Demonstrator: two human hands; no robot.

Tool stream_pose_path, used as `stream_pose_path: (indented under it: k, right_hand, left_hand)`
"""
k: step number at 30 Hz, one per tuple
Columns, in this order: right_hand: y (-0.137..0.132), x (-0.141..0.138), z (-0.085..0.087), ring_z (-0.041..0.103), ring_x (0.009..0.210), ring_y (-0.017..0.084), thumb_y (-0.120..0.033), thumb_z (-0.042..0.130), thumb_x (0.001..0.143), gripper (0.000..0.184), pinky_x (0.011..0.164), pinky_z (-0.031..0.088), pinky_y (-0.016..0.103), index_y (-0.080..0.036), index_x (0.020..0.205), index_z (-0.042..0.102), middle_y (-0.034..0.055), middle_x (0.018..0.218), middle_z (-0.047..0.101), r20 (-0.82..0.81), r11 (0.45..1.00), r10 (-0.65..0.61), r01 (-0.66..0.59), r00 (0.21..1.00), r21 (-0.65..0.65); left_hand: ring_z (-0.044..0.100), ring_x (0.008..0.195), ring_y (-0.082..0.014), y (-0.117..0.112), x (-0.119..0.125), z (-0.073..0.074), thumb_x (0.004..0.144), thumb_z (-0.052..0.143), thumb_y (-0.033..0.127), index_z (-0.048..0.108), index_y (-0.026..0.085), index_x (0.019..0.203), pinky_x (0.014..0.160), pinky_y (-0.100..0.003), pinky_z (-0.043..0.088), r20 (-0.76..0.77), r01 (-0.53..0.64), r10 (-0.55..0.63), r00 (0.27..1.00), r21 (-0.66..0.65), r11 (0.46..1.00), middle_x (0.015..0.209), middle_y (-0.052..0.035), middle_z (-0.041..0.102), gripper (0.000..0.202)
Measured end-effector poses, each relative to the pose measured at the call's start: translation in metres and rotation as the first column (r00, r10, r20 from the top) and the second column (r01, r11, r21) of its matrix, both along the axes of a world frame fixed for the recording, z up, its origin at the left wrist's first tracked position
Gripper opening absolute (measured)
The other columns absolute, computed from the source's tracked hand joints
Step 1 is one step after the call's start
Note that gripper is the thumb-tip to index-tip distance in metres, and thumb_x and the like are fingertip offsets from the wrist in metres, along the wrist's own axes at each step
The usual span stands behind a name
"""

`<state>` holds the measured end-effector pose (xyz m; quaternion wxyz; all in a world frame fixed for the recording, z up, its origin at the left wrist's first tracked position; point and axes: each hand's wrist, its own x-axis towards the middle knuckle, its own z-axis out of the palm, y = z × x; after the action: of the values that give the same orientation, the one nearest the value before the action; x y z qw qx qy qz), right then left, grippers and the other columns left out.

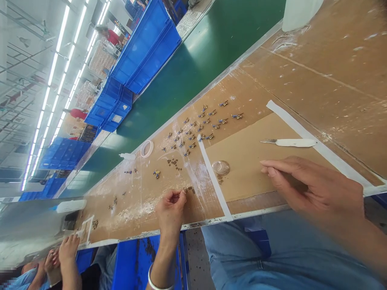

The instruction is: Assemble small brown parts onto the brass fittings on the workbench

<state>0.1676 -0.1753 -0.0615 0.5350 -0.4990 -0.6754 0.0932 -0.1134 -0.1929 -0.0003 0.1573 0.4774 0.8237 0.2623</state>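
Note:
My left hand (172,207) is over the brown work surface, its thumb and forefinger pinched. A tiny piece may be at those fingertips, too small to name. Right beside them lie small dark pieces (190,190). My right hand (314,193) hovers above the cardboard sheet (244,169), fingers drawn together at the tips; anything between them is too small to make out. Past that hand lies a white-handled knife (296,143) with a short metal blade. A small clear dish (221,167) rests to the left of my right fingertips.
Several small blue-and-tan figures (207,121) stand in loose rows. Closer in are small dark discs (174,163), a tape roll (147,149) and a white bottle (128,156). A green belt (211,56) runs behind, beside blue crates (151,44). A co-worker's hand (69,247) is at far left.

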Motion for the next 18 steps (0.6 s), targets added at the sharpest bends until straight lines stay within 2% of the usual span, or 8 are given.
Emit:
stream_pose_path:
  k: [7, 11, 15, 18]
  right_hand:
    - [-0.0009, -0.0005, 0.0010, 0.068, 0.076, 0.016, -0.015, 0.059, 0.088, 0.035, 0.072, 0.054, 0.030, -0.031, 0.119, 0.061, -0.0008, 0.087, 0.072, -0.017, 1.000, 0.001, -0.002, 1.000, -0.018]
    - [-0.0025, -0.0019, 0.0032, 0.068, 0.077, 0.017, -0.014, 0.059, 0.087, 0.032, 0.075, 0.053, 0.032, -0.030, 0.115, 0.062, -0.0003, 0.088, 0.072, -0.041, 0.997, -0.008, 0.005, 0.999, -0.071]
    - [-0.0021, -0.0028, 0.0024, 0.068, 0.078, 0.017, -0.011, 0.061, 0.086, 0.037, 0.075, 0.053, 0.032, -0.031, 0.118, 0.061, -0.0003, 0.088, 0.072, -0.046, 1.000, -0.012, 0.012, 0.999, -0.016]
    - [-0.0016, -0.0023, 0.0014, 0.068, 0.077, 0.016, -0.010, 0.062, 0.085, 0.040, 0.075, 0.054, 0.032, -0.031, 0.119, 0.060, 0.0000, 0.088, 0.071, -0.065, 1.000, -0.001, 0.002, 0.998, 0.026]
  left_hand:
    - [0.064, 0.055, -0.0172, 0.0020, -0.0011, -0.0011, 0.071, 0.065, 0.039, 0.069, 0.021, 0.062, 0.057, -0.026, 0.046, -0.203, 0.078, -0.091, 0.975, -0.071, 0.994, 0.056, -0.0007, 0.069, 0.021]
    - [0.066, 0.060, -0.0194, 0.0027, -0.0030, -0.0018, 0.073, 0.063, 0.041, 0.071, 0.021, 0.066, 0.061, -0.028, 0.046, -0.246, 0.092, -0.118, 0.962, -0.114, 0.989, 0.062, -0.0021, 0.071, 0.022]
    - [0.065, 0.058, -0.0186, 0.0013, -0.0026, 0.0008, 0.072, 0.066, 0.041, 0.070, 0.021, 0.064, 0.058, -0.027, 0.047, -0.174, 0.100, -0.115, 0.978, -0.090, 0.991, 0.059, -0.0015, 0.070, 0.022]
    - [0.067, 0.059, -0.0184, -0.0041, -0.0014, 0.0037, 0.071, 0.070, 0.044, 0.072, 0.019, 0.068, 0.058, -0.027, 0.052, 0.011, 0.070, -0.070, 0.998, 0.008, 0.998, 0.060, -0.0020, 0.071, 0.025]
